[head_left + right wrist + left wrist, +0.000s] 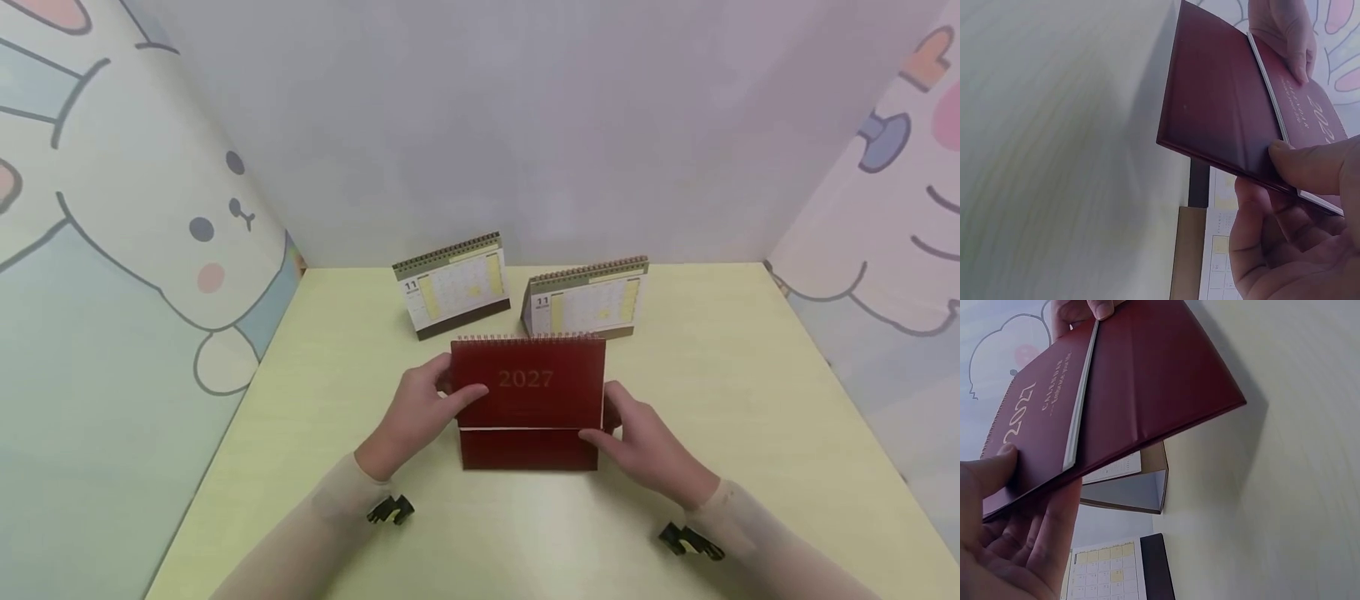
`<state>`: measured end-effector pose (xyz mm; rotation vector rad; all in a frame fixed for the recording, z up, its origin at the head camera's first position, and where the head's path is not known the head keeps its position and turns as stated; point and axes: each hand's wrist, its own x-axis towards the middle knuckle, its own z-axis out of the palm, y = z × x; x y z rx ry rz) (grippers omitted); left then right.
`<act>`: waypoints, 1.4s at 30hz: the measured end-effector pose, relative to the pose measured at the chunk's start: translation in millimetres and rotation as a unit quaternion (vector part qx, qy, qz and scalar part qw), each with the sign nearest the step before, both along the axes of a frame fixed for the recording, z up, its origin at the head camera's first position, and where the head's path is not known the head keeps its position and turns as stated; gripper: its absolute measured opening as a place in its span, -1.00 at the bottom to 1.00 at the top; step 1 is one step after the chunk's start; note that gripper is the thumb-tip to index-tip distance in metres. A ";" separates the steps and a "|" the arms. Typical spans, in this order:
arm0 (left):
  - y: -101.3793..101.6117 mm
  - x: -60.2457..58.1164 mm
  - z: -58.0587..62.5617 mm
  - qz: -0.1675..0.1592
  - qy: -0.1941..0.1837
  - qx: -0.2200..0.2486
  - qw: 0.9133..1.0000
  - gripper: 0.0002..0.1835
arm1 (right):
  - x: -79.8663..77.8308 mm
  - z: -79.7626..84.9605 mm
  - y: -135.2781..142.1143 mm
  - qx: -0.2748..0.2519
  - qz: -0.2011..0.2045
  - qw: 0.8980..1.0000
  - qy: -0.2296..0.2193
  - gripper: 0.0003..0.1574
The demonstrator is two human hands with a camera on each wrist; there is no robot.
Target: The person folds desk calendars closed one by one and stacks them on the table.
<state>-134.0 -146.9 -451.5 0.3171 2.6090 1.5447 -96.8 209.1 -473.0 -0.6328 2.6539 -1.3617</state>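
A dark red desk calendar (528,408), marked 2027 in gold with a spiral binding along its top, is held between both hands. My left hand (422,406) pinches its left side, thumb on the cover and fingers behind. At the right side, my right hand (648,442) grips it with the thumb low on the front, near the lower edge of the pages. Both wrist views show the red calendar (1141,375) folded flat and raised off the table, its shadow falling on the tabletop. In the right wrist view the right thumb (1310,165) presses by the page edges.
Two open desk calendars stand behind on the pale yellow table (360,350): one at left (453,287) with a dark base, one at right (588,300) with a brown base. A plain wall (480,125) rises at the back; cartoon-printed panels flank both sides.
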 end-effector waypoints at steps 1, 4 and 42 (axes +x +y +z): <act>1.0 0.2 1.0 0.000 -0.002 0.000 1.000 -0.60 | 0.5 -0.3 0.9 -0.002 0.001 1.000 0.001 -0.42; 3.6 1.6 2.9 -0.002 -0.007 0.003 1.000 -0.60 | 2.2 -1.2 3.3 -0.010 0.004 1.000 0.001 -0.42; 11.9 12.7 -8.2 -0.041 -0.034 -0.009 0.999 -0.60 | 19.5 -8.3 13.4 -0.080 0.030 0.993 -0.082 -0.52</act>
